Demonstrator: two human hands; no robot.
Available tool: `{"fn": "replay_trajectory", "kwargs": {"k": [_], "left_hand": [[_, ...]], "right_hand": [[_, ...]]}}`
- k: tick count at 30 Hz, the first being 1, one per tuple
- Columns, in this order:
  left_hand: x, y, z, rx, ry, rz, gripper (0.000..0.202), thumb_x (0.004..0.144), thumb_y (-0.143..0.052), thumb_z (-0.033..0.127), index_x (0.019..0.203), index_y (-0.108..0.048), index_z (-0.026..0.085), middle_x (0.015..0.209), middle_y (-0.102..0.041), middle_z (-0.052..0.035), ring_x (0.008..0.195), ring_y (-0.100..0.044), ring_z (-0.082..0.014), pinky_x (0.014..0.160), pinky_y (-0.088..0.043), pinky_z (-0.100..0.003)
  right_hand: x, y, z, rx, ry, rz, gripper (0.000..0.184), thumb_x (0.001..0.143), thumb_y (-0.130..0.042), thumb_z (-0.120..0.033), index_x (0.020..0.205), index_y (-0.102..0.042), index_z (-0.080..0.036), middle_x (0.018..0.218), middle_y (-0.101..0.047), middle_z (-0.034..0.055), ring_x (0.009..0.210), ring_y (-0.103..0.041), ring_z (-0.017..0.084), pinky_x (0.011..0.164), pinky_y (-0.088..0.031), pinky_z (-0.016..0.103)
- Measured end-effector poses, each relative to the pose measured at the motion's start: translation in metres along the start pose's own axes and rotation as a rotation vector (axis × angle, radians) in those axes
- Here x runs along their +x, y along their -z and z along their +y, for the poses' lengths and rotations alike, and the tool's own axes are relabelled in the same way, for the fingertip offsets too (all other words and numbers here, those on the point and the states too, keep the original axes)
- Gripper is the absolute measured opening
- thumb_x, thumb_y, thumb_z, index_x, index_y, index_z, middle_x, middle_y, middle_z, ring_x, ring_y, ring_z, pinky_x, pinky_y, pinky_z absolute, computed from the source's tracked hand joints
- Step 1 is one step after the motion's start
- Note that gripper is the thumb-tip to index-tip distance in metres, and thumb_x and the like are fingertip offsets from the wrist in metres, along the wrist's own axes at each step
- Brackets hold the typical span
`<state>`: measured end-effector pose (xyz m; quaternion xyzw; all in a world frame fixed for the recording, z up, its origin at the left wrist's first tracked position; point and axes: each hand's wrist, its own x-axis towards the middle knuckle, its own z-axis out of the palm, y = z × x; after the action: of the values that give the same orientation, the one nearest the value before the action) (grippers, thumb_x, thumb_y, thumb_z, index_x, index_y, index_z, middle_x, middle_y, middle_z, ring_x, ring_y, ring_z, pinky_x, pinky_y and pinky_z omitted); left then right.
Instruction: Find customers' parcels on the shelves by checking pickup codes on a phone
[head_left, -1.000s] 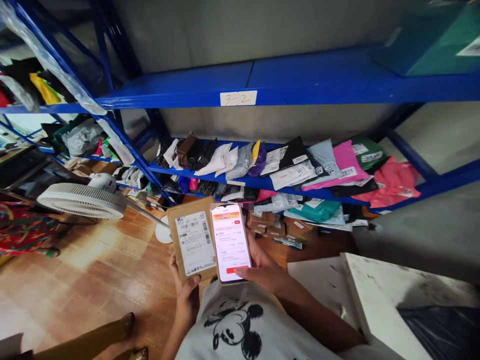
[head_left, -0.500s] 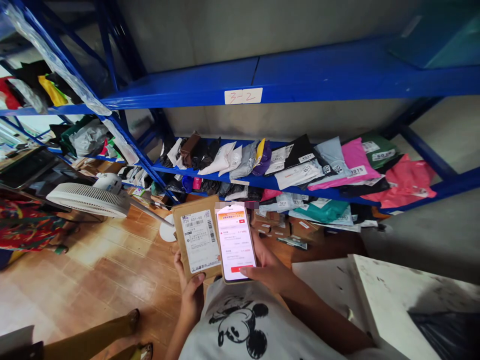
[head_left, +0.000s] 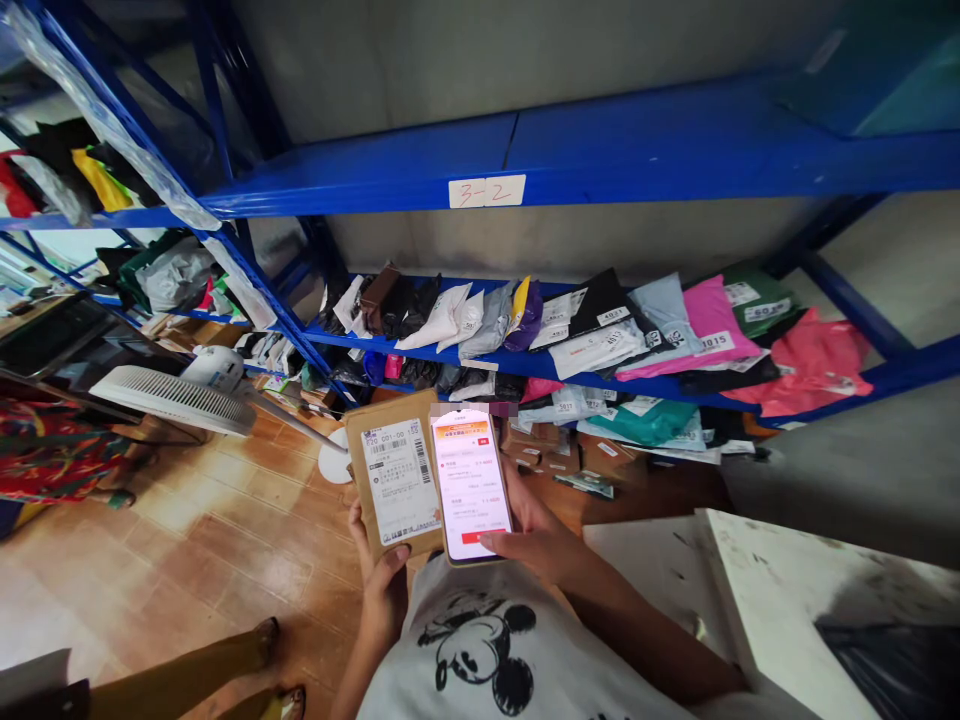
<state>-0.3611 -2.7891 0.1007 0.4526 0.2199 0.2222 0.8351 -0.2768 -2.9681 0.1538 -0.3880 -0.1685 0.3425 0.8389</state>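
My left hand (head_left: 381,585) grips the bottom edge of a brown cardboard parcel (head_left: 375,415) with a white shipping label (head_left: 399,480), held upright in front of me. My right hand (head_left: 534,537) holds a smartphone (head_left: 472,482) beside it, overlapping the parcel's right edge; its lit screen shows an orange and white page, and my thumb rests near a red button at the bottom. Both are held over the wooden floor, in front of the blue shelving.
Blue metal shelves (head_left: 600,160) with a "3-2" tag (head_left: 486,191) hold rows of soft mailer bags (head_left: 675,320). More parcels lie on the floor beneath. A white fan (head_left: 169,395) stands at the left. A white table (head_left: 787,590) is at my right.
The view shifted slightly left a second ago and has since held. Parcel and phone stay side by side in my hands.
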Motion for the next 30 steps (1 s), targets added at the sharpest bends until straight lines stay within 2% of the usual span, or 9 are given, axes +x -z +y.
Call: {"fn": "replay_trajectory", "kwargs": {"k": [4, 14, 30], "left_hand": [[0.0008, 0.0028, -0.0019, 0.0, -0.005, -0.002, 0.079, 0.054, -0.074, 0.025, 0.127, -0.043, 0.034, 0.13, -0.053, -0.0022, 0.12, -0.049, -0.0283, 0.096, -0.041, -0.039], [0.0002, 0.0048, -0.0014, -0.005, -0.012, -0.006, 0.079, 0.059, -0.072, 0.022, 0.131, -0.043, 0.034, 0.137, -0.048, -0.0031, 0.126, -0.044, -0.0307, 0.099, -0.039, -0.041], [0.0004, 0.0071, -0.0037, 0.0, 0.002, -0.007, 0.085, 0.06, -0.073, 0.023, 0.136, -0.038, 0.037, 0.134, -0.051, -0.0036, 0.117, -0.051, -0.028, 0.093, -0.043, -0.039]], "right_hand": [[0.0008, -0.0008, -0.0003, 0.013, -0.01, -0.019, 0.084, 0.072, -0.08, -0.025, 0.141, -0.032, -0.031, 0.141, -0.052, 0.0116, 0.121, -0.057, 0.032, 0.099, -0.046, 0.051], [0.0009, -0.0025, -0.0027, 0.007, 0.0, -0.032, 0.086, 0.073, -0.077, -0.02, 0.142, -0.028, -0.03, 0.136, -0.057, 0.0119, 0.113, -0.063, 0.031, 0.097, -0.047, 0.052], [0.0004, -0.0024, -0.002, -0.034, 0.018, 0.0, 0.087, 0.073, -0.079, -0.023, 0.143, -0.028, -0.031, 0.142, -0.051, 0.0103, 0.122, -0.057, 0.03, 0.103, -0.042, 0.051]]}}
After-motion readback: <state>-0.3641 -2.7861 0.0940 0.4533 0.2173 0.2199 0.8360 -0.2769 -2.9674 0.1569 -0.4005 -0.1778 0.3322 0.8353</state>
